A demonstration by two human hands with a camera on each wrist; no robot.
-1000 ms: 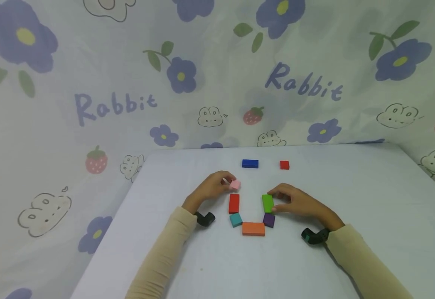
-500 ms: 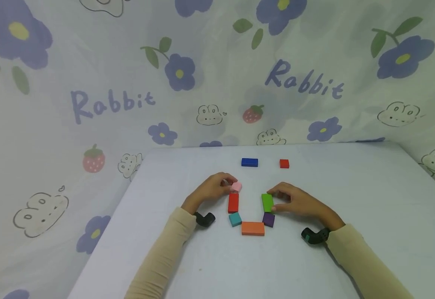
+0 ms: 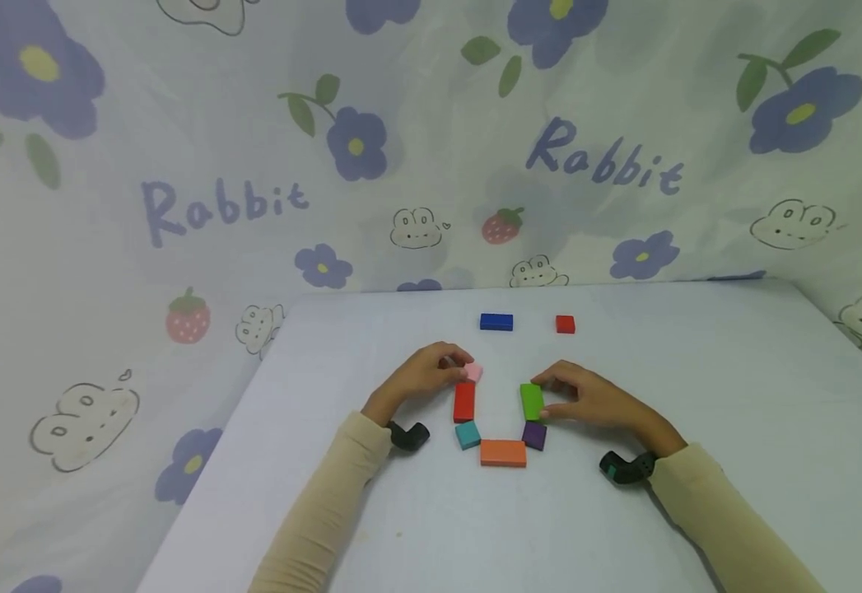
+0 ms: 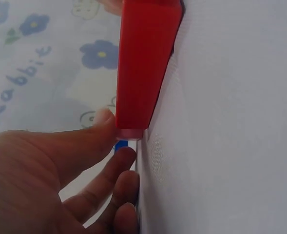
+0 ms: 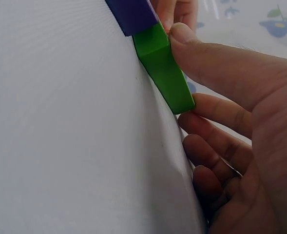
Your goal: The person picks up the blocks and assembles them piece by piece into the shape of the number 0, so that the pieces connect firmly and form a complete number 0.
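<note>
With thumb and fingers my left hand (image 3: 429,371) pinches a pink block (image 3: 473,372) at the far end of a long red block (image 3: 463,402). In the left wrist view the red block (image 4: 144,63) hides most of the pink block (image 4: 129,133). My right hand (image 3: 592,397) holds a green block (image 3: 532,402) between thumb and fingers, one at each end. The green block (image 5: 168,73) lies on the table against a purple block (image 3: 534,436). A teal block (image 3: 468,435) sits at the near end of the red one. Between teal and purple, slightly nearer, lies an orange block (image 3: 503,453).
A dark blue block (image 3: 496,322) and a small red block (image 3: 566,324) lie farther back on the white table (image 3: 623,535). Behind the table hangs a flower-printed cloth (image 3: 431,148). Dark devices are strapped to both wrists.
My left hand has brought the pink block slightly right and nearer, down to the far end of the red block. The right hand keeps its place on the green block.
</note>
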